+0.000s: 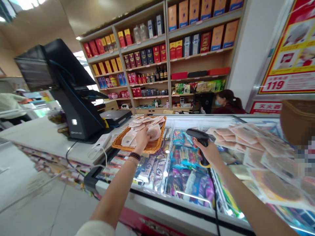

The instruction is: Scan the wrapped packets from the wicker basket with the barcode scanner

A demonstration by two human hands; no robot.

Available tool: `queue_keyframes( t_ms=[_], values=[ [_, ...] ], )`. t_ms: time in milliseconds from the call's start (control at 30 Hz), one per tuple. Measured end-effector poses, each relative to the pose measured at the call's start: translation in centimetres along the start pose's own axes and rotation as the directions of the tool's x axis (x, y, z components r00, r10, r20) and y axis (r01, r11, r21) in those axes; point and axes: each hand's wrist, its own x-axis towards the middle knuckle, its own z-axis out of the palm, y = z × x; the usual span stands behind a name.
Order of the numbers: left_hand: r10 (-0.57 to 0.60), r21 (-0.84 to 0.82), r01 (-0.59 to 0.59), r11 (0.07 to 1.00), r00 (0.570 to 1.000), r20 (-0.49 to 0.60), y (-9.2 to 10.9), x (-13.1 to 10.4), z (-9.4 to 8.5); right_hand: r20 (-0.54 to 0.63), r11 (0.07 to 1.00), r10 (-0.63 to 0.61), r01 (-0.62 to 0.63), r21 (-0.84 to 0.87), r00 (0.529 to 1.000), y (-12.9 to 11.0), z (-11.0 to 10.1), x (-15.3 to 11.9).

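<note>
My left hand (142,139) reaches into a woven basket (118,143), its fingers closed on a flat clear packet (154,132). More packets (140,122) are heaped in the basket, which rests on the glass freezer top. My right hand (208,150) is wrapped round the handle of a black barcode scanner (197,134), held above the glass with its head pointing left. A black cable hangs from the scanner. To the right of my right hand, many similar flat packets (253,136) lie spread over the glass.
A dark checkout terminal (78,108) stands on the white counter (39,131) at the left. Under the glass are ice cream packs (184,155). A brown container (299,119) is at the right edge. One person (230,103) is beyond the freezer, another (12,106) far left.
</note>
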Motion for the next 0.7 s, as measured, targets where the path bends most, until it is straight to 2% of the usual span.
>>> queue_keyframes(
  t_ms=[167, 300, 433, 600, 700],
  values=[
    [-0.059, -0.070, 0.052, 0.996, 0.993, -0.100, 0.9, -0.7, -1.3, 0.025, 0.999, 0.029, -0.028, -0.037, 0.999, -0.3, 0.4, -0.4],
    [-0.133, -0.185, 0.100, 0.978, 0.975, -0.177, 1.2, -0.8, -1.7, 0.002, 0.999, -0.018, 0.018, -0.038, 1.000, -1.4, 0.6, -1.1],
    [-0.172, -0.256, 0.120, 0.959, 0.967, -0.190, 1.9, -0.7, -2.1, 0.016, 0.997, -0.041, 0.041, -0.064, 0.999, -2.5, 0.5, -1.8],
    [-0.112, -0.313, 0.030, 0.949, 0.963, -0.247, 4.8, 0.1, -3.6, 0.013, 0.999, -0.029, 0.030, -0.044, 0.999, -3.0, 0.2, -2.1],
    [-0.056, -0.421, -0.063, 0.905, 0.963, -0.265, 7.6, 0.7, -3.4, -0.011, 0.998, -0.057, 0.057, -0.008, 0.998, -2.8, -0.2, -1.9]
  ],
)
